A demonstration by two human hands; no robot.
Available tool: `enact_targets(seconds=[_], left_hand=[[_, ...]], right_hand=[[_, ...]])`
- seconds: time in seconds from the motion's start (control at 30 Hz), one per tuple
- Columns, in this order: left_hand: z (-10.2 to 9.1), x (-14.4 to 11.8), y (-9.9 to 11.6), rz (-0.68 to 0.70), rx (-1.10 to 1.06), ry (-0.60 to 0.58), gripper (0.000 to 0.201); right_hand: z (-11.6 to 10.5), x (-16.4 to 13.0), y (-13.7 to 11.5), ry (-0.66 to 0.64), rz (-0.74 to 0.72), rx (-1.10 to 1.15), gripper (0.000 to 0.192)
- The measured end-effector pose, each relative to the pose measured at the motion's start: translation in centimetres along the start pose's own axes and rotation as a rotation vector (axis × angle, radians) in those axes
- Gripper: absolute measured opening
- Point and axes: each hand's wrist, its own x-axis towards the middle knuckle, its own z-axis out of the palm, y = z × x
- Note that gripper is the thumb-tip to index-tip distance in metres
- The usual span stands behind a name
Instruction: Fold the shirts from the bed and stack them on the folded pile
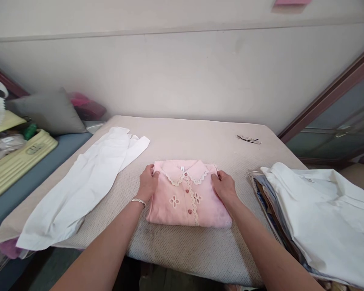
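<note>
A pink blouse (178, 206), folded into a neat rectangle, lies in front of me with its collar towards the wall. Lace trims the collar and the button strip, and cut-out flowers sit on either side of the buttons. My left hand (148, 182) grips the blouse's upper left edge, thumb on top and fingers tucked out of sight beneath; a silver bangle circles that wrist. At the upper right edge my right hand (224, 185) pinches the fabric the same way.
A long white garment (87, 186) stretches over the covered table (188, 139) at left. Folded clothes topped by a white shirt (330, 218) are stacked at right. Eyeglasses (248, 140) rest near the back. A grey cushion (48, 113) and yellow box (24, 161) stand far left.
</note>
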Motion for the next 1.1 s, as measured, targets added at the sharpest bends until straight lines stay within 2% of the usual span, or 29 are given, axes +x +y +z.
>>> enact_targets(seconds=[0.07,0.13,0.2,0.3,0.37,0.47,0.53,0.6,0.67,0.73,0.77,0.83,0.9,0.97,1.1], left_hand=[[-0.1,-1.2,1.1,0.062,0.14,0.081,0.042],[0.3,-3.2,2.1,0.211,0.326,0.119,0.047],[1.2,-5.5,2.2,0.395,0.49,0.051,0.052],[2.9,-7.9,0.3,0.547,0.67,-0.104,0.06],[3.6,-8.2,-1.6,0.552,0.752,-0.144,0.063],[3.5,-7.2,-3.3,0.523,0.827,-0.154,0.065],[2.8,-6.4,-3.1,0.51,0.854,-0.172,0.065],[2.0,-6.2,-1.9,0.49,0.859,-0.186,0.062],[1.4,-7.3,-0.3,0.474,0.839,-0.15,0.061],[1.3,-9.7,1.0,0.524,0.801,-0.115,0.063],[1.4,-11.3,1.4,0.59,0.783,-0.138,0.066],[2.0,-14.3,1.5,0.762,0.757,-0.26,0.075],[2.7,-16.4,0.8,0.823,0.77,-0.352,0.081],[3.0,-17.0,-0.3,0.795,0.829,-0.355,0.078],[2.8,-15.7,-1.8,0.772,0.989,-0.287,0.065]], right_hand=[[-0.7,-0.9,-0.8,0.035,-0.016,-0.122,0.029],[-1.0,-2.5,-1.9,0.099,-0.111,-0.285,0.041],[-0.4,-4.2,-2.7,0.119,-0.261,-0.387,0.051],[2.1,-6.0,-2.3,0.002,-0.35,-0.426,0.063],[3.8,-6.3,-1.1,-0.069,-0.316,-0.47,0.071],[4.9,-5.7,0.6,-0.08,-0.288,-0.516,0.078],[4.6,-5.2,1.1,-0.078,-0.292,-0.533,0.078],[3.9,-5.0,1.1,-0.085,-0.279,-0.551,0.078],[3.1,-5.6,0.7,-0.071,-0.269,-0.572,0.079],[2.4,-6.9,0.2,-0.023,-0.319,-0.592,0.079],[2.3,-7.8,0.0,0.002,-0.371,-0.599,0.078],[2.3,-9.6,-0.2,0.02,-0.491,-0.599,0.074],[2.6,-11.0,0.3,-0.002,-0.557,-0.591,0.071],[3.1,-11.6,1.3,-0.031,-0.571,-0.591,0.073],[3.5,-11.2,2.8,-0.058,-0.595,-0.603,0.076]])
